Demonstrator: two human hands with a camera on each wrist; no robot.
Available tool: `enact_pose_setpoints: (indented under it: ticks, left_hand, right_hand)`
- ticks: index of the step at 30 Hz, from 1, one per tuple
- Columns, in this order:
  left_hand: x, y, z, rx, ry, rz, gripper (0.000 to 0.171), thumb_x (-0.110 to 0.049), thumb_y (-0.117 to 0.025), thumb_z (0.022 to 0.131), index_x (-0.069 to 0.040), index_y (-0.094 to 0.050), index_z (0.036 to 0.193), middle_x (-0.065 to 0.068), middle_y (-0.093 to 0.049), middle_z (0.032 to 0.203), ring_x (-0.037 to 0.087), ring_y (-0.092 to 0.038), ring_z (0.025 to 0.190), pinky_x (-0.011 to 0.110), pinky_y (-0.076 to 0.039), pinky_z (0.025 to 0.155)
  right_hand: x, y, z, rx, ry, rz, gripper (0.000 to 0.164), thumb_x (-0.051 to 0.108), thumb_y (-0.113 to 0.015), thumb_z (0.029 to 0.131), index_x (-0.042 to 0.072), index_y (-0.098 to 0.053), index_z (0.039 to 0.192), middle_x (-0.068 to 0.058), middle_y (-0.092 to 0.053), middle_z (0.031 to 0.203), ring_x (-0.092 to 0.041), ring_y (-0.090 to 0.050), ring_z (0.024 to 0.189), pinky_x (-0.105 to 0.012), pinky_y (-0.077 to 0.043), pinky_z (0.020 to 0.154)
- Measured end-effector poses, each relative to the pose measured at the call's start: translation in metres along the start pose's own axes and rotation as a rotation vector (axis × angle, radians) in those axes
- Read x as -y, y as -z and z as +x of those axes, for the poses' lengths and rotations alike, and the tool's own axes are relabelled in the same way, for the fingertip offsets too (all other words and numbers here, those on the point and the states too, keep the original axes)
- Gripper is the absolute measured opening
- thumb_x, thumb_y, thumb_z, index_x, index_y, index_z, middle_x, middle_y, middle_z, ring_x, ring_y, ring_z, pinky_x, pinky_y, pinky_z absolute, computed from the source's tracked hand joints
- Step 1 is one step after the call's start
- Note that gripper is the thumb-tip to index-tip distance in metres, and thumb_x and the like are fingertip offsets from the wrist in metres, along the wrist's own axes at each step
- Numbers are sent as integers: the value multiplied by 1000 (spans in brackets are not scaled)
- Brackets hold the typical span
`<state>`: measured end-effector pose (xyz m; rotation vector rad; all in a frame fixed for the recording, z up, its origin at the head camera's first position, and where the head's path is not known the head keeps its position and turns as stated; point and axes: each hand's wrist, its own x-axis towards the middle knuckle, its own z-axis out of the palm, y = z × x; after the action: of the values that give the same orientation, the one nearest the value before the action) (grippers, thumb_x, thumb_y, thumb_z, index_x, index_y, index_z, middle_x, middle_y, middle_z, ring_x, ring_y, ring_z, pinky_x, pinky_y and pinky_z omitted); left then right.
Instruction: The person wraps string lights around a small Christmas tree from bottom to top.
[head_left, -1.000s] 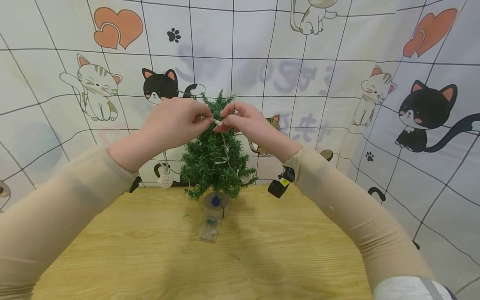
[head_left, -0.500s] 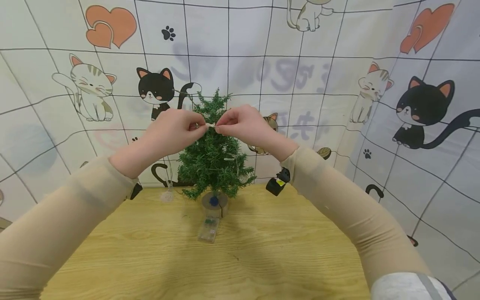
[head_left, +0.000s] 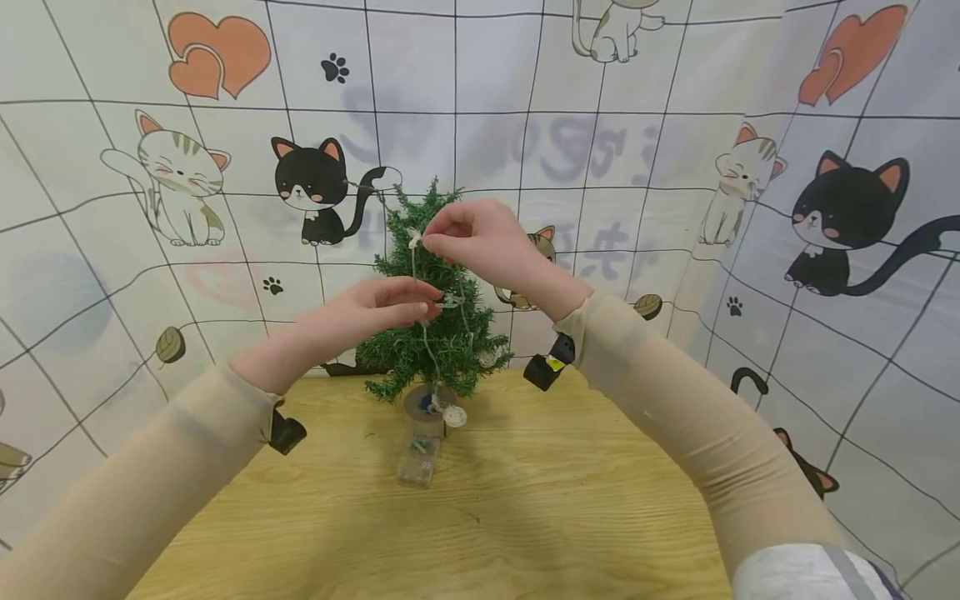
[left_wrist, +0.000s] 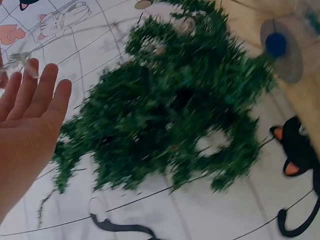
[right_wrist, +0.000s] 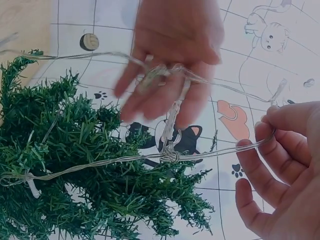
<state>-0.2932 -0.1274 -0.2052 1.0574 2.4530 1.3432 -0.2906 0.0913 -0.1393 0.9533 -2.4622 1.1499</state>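
Right hand [head_left: 483, 242]: raised before the upper part of the tree, thumb and forefinger clamped together on the cord; the other fingers loosely bent.
Left hand [head_left: 360, 312]: lower and to the person's left, fingers extended, thumb apart from them; a strand crosses in front of the fingers in the right wrist view, though contact cannot be told.
Cord [right_wrist: 220, 153]: thin and pale, running from the right hand's fingertips across the front of the tree, with a second strand above it in the right wrist view.
Knot [right_wrist: 169, 154]: tied in the lower of these strands, just beside the green foliage.
Tree [head_left: 461, 354]: small, green, upright on the worktop [head_left: 525, 500], behind both hands.
White disc [head_left: 454, 416]: at the lower end of a hanging strand, in front of the base.
Base [head_left: 420, 423]: round, under the tree, with a blue piece [left_wrist: 275, 45] at its centre.
Clear box [head_left: 417, 467]: flat on the worktop, just in front of the base.
Backdrop [head_left: 487, 67]: white cloth ruled with dark lines, printed with cats, hearts and paw marks.
Sleeves [head_left: 660, 392]: beige, reaching to both wrists.
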Motion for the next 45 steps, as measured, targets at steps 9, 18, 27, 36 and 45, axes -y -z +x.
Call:
enact_pose_setpoints:
  ticks: [9,18,27,36,45]
  left_hand:
    - [47,-47,-6,144,48,-343,60,-39,-44,103,-16,-22,154,10,-44,147,25,-39,136,45,-28,111]
    - [76,-64,-30,148,116,-291,45,-37,-49,102,-13,-50,140,14,-63,116,28,-57,113,50,-34,105]
    - [48,-3,-64,-3,209,-56,39,-41,-47,102,-14,-64,124,12,-54,116,25,-49,97,39,-46,75]
    - [-31,59,-82,-184,52,319,12,-23,-46,103,-17,-40,112,7,-48,80,20,-45,74,33,-37,69]
    - [-67,86,-73,-345,-386,1263,23,-20,-52,96,-19,-51,72,-9,-45,62,16,-38,61,34,-31,59]
  right_hand:
    - [-3,8,-3,-63,1,12,16,19,-64,95,8,-70,104,-4,-68,89,-21,-63,81,-33,-47,71]
    - [-18,19,-4,-108,-29,24,14,18,-63,95,7,-70,101,-5,-69,86,-19,-63,74,-32,-49,67]
    - [-53,38,-12,-171,-64,-39,16,18,-64,95,6,-69,104,-9,-69,89,-19,-61,78,-33,-45,73]
    - [-78,43,-19,-224,69,-124,6,6,-54,97,9,-59,95,-6,-63,88,-21,-56,78,-33,-43,71]
    - [-87,38,-24,-187,129,-196,17,1,-48,97,5,-64,96,-7,-67,97,-20,-60,79,-35,-47,72]
